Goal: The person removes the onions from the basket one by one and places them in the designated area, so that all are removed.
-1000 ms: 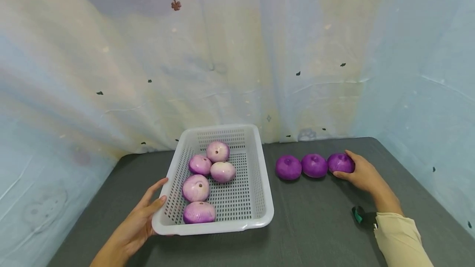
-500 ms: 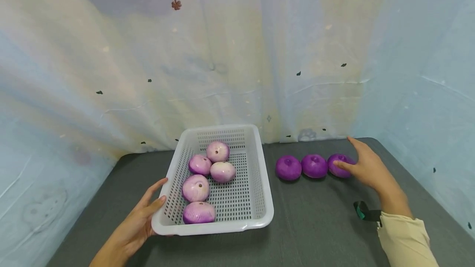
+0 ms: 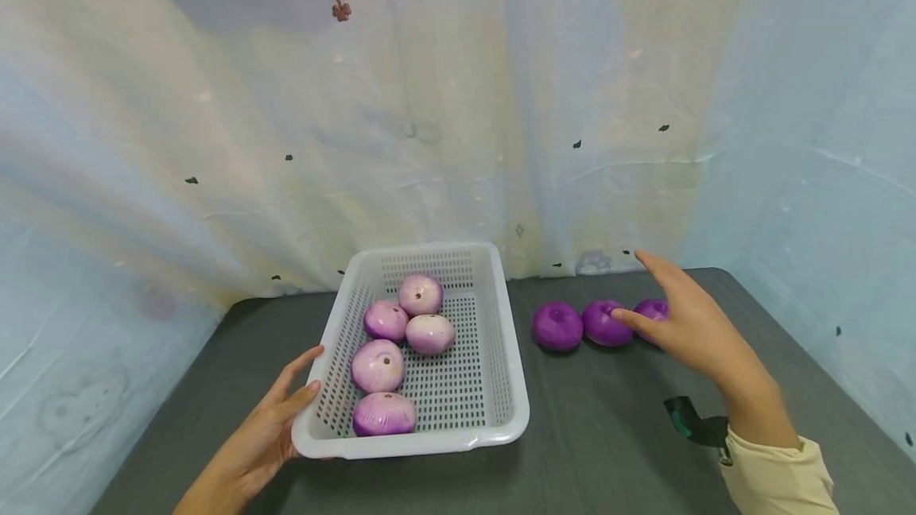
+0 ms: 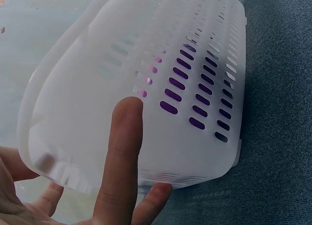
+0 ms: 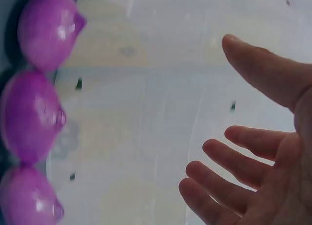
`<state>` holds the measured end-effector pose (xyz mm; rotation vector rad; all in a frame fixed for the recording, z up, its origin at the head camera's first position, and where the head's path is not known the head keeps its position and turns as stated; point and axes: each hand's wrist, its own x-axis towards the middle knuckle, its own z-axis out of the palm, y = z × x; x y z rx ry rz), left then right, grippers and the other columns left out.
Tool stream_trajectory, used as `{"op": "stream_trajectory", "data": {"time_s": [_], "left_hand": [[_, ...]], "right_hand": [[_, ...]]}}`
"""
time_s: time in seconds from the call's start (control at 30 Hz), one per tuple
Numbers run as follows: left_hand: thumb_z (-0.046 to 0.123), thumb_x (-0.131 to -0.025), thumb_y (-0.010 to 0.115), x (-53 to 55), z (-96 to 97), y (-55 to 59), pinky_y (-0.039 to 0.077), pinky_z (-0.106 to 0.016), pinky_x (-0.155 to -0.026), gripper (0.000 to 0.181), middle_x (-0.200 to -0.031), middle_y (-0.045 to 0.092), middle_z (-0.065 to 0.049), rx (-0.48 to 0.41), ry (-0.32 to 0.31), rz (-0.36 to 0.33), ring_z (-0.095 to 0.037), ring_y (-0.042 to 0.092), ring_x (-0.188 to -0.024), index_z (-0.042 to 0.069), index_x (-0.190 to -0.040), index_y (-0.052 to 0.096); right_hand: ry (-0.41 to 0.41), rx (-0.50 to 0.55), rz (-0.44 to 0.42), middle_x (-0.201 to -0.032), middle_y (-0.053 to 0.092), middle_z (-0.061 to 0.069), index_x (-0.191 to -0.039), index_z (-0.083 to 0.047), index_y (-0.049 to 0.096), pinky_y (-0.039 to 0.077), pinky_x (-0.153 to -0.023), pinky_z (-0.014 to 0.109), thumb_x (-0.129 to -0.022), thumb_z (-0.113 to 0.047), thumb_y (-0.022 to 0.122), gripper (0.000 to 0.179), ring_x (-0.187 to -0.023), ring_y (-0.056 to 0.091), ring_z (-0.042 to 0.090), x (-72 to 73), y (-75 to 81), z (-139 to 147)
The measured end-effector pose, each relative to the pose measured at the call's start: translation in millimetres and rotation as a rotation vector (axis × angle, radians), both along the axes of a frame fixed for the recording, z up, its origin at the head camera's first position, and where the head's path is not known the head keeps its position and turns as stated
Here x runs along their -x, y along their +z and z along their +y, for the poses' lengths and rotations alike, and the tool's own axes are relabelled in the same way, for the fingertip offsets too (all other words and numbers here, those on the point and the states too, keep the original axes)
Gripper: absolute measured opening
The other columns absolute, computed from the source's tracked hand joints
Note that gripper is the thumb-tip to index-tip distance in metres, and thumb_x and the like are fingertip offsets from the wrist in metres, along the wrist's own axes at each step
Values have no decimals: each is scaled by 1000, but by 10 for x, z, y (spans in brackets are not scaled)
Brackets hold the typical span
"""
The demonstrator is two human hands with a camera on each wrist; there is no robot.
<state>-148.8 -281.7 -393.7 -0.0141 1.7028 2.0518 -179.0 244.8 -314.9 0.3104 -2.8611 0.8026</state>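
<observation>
A white perforated plastic basket (image 3: 494, 340) stands left of centre with several pale purple-and-white onions (image 3: 378, 365) in it. My left hand (image 3: 261, 427) holds the basket's near-left corner; in the left wrist view one finger (image 4: 122, 147) lies along the outer wall. To the right, three deep purple onions (image 3: 556, 327) sit in a row on the table. Over the row's right end hovers my right hand (image 3: 694, 332), thumb and fingers spread, holding nothing. It partly hides the rightmost onion (image 3: 652, 310). The right wrist view shows the hand (image 5: 263, 156) apart from the onions.
Dark grey cloth covers the table (image 3: 572, 435). Behind it and at both sides hangs a pale patterned curtain (image 3: 444, 102). A black strap piece (image 3: 690, 424) juts out at my right wrist.
My right hand has let go of the rightmost purple onion, lifted, and moved a little to the left. The left hand and the basket stay in place.
</observation>
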Motion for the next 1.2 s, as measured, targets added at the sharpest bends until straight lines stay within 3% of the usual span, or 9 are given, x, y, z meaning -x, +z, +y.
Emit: {"op": "stream_trajectory", "data": {"time_s": [0.23,0.43,0.63,0.97,1.2], "left_hand": [[31,-109,38,-8,10,11,57,-52,-84,50,-128,58,11,-24,-31,17,-24,64,-116,48,-150,16],[33,-108,41,-9,37,17,57,-53,-84,52,-128,55,8,7,9,-5,-25,64,-115,48,-151,15],[34,-108,42,-4,39,23,57,-52,-83,54,-129,54,6,28,18,1,-25,64,-115,47,-152,14],[32,-109,39,16,2,6,58,-52,-81,50,-129,54,5,1,9,14,-25,64,-114,47,-150,16],[33,-109,39,10,-11,-5,57,-53,-83,51,-130,53,7,-4,21,6,-25,63,-115,46,-151,14]], "right_hand": [[97,33,16,-160,32,20,-157,-10,26,26,-112,67,-88,-46,74,92,-146,28,46,42,-38,-388],[177,58,-13,-160,35,17,-155,-13,32,26,-114,66,-86,-47,75,88,-148,27,43,136,-27,-738],[291,86,-33,-157,39,15,-154,-13,35,35,-112,61,-87,-43,75,84,-144,38,38,286,-20,-1075],[493,92,-159,-149,47,7,-154,-14,36,48,-105,48,-86,-36,77,82,-129,52,23,553,-71,-1549],[565,52,-206,-156,43,3,-153,-19,39,34,-117,48,-86,-38,77,79,-145,39,23,703,-207,-1722]]}}
